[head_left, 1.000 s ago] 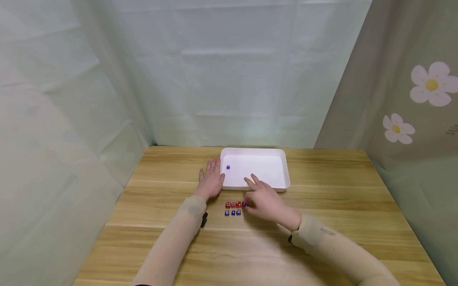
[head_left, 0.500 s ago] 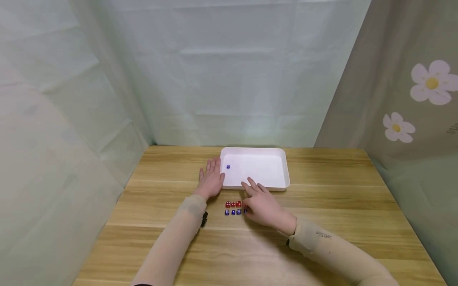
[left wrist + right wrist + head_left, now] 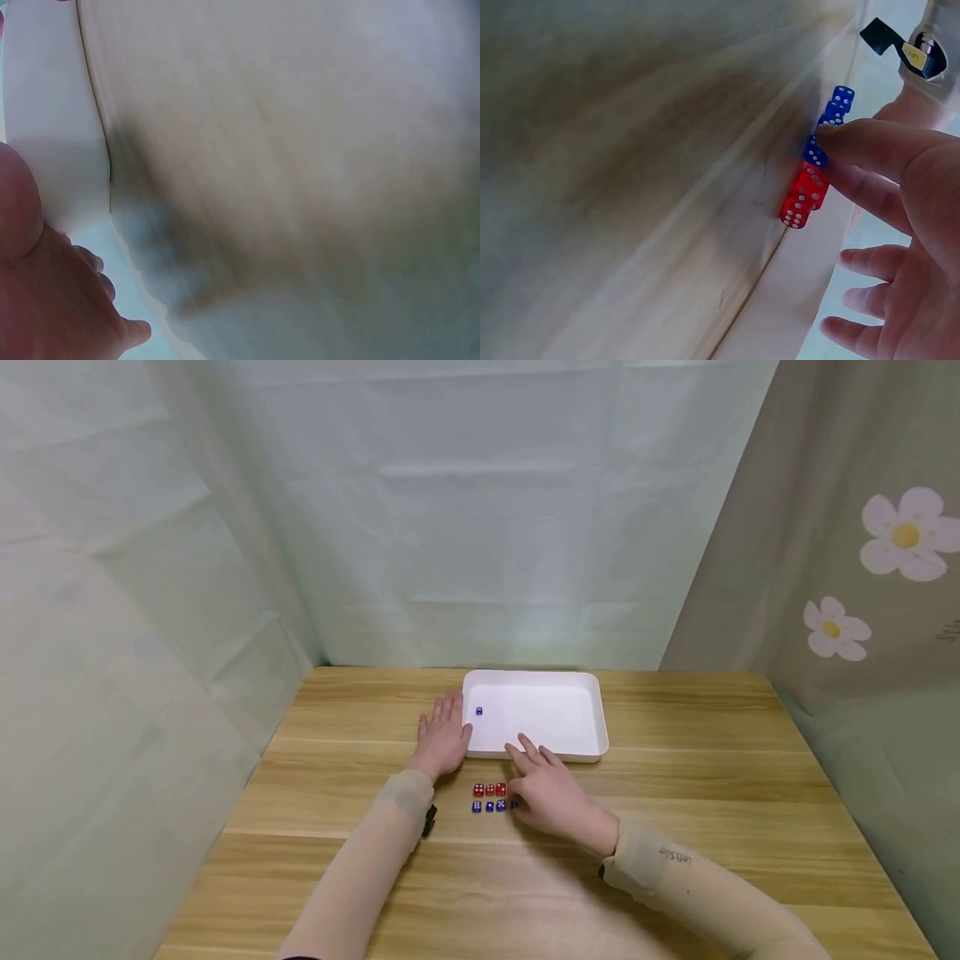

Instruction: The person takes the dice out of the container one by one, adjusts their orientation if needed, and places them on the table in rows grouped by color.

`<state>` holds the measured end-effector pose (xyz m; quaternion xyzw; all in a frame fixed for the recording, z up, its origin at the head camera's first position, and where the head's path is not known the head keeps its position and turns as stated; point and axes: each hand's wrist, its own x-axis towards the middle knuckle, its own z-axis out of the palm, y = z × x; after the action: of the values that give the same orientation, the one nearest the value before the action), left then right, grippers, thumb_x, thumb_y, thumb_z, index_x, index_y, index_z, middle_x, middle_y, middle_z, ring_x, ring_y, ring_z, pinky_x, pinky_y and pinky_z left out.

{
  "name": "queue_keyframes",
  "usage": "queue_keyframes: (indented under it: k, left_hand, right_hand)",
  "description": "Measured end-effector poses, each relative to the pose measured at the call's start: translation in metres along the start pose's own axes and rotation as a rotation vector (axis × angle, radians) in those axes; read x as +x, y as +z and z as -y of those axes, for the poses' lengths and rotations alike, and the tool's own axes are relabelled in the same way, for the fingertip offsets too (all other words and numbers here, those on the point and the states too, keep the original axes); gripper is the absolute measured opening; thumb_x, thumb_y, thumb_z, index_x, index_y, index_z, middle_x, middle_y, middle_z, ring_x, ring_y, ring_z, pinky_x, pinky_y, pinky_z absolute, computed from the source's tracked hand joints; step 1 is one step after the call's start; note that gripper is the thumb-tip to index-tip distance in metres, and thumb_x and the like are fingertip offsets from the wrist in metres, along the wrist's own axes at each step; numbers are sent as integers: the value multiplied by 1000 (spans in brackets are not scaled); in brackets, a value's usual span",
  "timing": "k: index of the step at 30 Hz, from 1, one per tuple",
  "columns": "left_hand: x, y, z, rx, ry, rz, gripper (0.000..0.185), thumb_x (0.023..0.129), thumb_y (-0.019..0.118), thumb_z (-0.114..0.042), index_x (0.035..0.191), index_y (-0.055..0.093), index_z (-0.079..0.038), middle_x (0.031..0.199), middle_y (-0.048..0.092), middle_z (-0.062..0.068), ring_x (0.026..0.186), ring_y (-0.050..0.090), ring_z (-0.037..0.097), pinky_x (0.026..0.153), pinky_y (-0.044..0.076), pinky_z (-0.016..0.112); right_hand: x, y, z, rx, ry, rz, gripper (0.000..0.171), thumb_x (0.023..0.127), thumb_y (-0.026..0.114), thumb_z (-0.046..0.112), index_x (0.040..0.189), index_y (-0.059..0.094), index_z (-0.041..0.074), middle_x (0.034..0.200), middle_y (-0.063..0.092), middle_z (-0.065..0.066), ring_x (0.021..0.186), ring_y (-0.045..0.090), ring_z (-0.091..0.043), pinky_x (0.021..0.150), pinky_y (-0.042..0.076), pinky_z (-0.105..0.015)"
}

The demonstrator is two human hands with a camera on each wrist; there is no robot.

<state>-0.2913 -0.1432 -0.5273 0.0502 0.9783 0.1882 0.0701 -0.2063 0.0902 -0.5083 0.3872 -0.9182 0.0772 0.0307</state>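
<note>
My left hand (image 3: 442, 739) rests along the left side of the white tray (image 3: 602, 727), fingers extended and thumb at the rim. My right hand (image 3: 553, 789) is just in front of the tray. Its thumb and index finger pinch a blue die (image 3: 815, 152) on the tabletop, at the right end of a row of blue dice (image 3: 489, 807). Behind that row runs a row of red dice (image 3: 490, 790), its right end hidden by the right hand. The other right fingers are spread toward the tray.
A single blue die (image 3: 479, 711) lies inside the tray near its left wall. The wooden table (image 3: 337, 877) reaches back to a pale curtain (image 3: 480, 543), with more cloth at both sides.
The right hand has moved slightly toward the person, bringing the blue die from beside the red row down to the end of the blue row. The left hand stays put.
</note>
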Motion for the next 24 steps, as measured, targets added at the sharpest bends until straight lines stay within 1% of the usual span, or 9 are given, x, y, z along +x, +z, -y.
queue_keyframes:
  k: [6,12,15,19,22,24]
  left_hand:
    - [4,4,2,11,-14,18,71,116,35,-34,172,3,-5,179,2,17,165,-5,35,129,-2,65]
    - [1,1,0,3,-6,10,71,115,38,-33,172,6,-4,179,5,18,165,-3,36,129,1,65]
    - [1,1,0,5,-8,21,71,116,37,-33,172,3,-5,179,2,17,165,-5,35,129,-1,65]
    - [2,3,2,-3,-6,22,71,116,36,-31,172,2,-5,179,1,18,164,-6,36,128,-3,65]
    - [2,4,2,-7,-5,17,71,115,36,-31,172,3,-4,179,2,18,164,-6,36,128,-3,66]
    - [2,4,2,-5,-6,18,71,116,35,-32,172,3,-5,179,2,18,164,-7,35,128,-3,65]
  right_hand:
    - [-1,1,0,7,1,-5,18,83,89,32,99,85,25,161,50,-21,155,34,-46,118,40,-63]
    - [-2,-2,1,32,8,-16,18,84,89,33,100,85,24,160,51,-21,155,35,-46,118,40,-63]
    - [-2,-4,2,69,8,-28,18,84,90,33,98,84,23,158,53,-22,153,38,-48,115,43,-65]
    - [-1,-8,1,131,11,-58,19,84,90,31,98,83,20,157,53,-25,152,37,-51,114,43,-67]
    - [2,-11,-1,152,19,-77,17,85,89,31,97,83,20,156,54,-26,152,36,-52,115,43,-66]
    - [5,-14,-3,166,32,-75,17,86,88,32,98,83,21,154,55,-26,152,36,-52,115,43,-64]
